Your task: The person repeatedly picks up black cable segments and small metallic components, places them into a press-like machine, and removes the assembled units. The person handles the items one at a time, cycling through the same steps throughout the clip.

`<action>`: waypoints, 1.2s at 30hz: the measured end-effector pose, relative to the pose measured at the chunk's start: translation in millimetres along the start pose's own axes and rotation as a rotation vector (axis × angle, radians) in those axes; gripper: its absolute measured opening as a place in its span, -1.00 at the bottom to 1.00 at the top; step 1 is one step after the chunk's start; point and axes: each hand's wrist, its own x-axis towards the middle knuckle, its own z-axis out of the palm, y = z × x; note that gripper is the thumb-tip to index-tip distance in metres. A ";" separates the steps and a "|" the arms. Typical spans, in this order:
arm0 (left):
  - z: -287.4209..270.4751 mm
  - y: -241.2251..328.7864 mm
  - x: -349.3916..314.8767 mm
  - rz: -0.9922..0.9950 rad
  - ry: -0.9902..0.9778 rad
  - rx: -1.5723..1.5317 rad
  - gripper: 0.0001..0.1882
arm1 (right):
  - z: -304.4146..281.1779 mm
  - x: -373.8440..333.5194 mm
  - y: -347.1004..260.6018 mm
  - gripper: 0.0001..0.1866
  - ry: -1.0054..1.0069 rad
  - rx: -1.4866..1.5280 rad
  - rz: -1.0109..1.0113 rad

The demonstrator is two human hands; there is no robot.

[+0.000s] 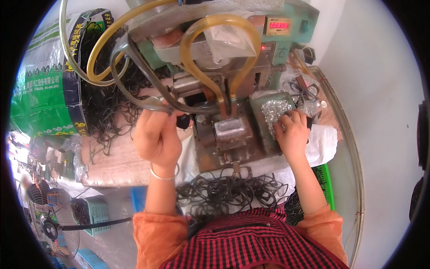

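Observation:
My left hand (159, 136), with a bangle at its wrist, is raised left of the machine's metal block (230, 127). Its fingers are curled together beside a small black piece (182, 121); whether they grip that piece is unclear. On the other side, my right hand (293, 134) dips its curled fingertips into a heap of small shiny metal parts (274, 110). Those parts lie in a greenish tray (256, 102) right of the block. What the right fingertips pinch is hidden. A tangle of black straps (230, 190) lies in front of me on white cloth.
Yellowish hoses (190, 38) loop down to the green press machine (293, 15), which carries a red lit display (278, 26). More black straps spill from a green-white sack (47, 89) at left. A fan (49, 226) and a basket (97, 210) stand lower left.

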 end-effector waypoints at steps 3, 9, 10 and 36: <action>-3.3 5.6 5.2 -0.021 -0.080 0.047 -0.73 | 7.5 1.0 10.4 -0.88 0.096 0.071 0.004; -13.1 25.6 -3.5 -0.118 -0.065 -0.043 -0.77 | 0.9 10.5 25.2 -0.92 -0.006 0.112 0.103; -14.6 30.1 -13.5 0.007 -0.038 0.001 -0.74 | -1.4 8.1 25.4 -0.91 0.002 0.235 0.167; -41.5 53.5 -39.9 -0.167 0.070 -0.074 -0.76 | -103.0 13.4 -84.6 -0.61 0.189 1.109 0.229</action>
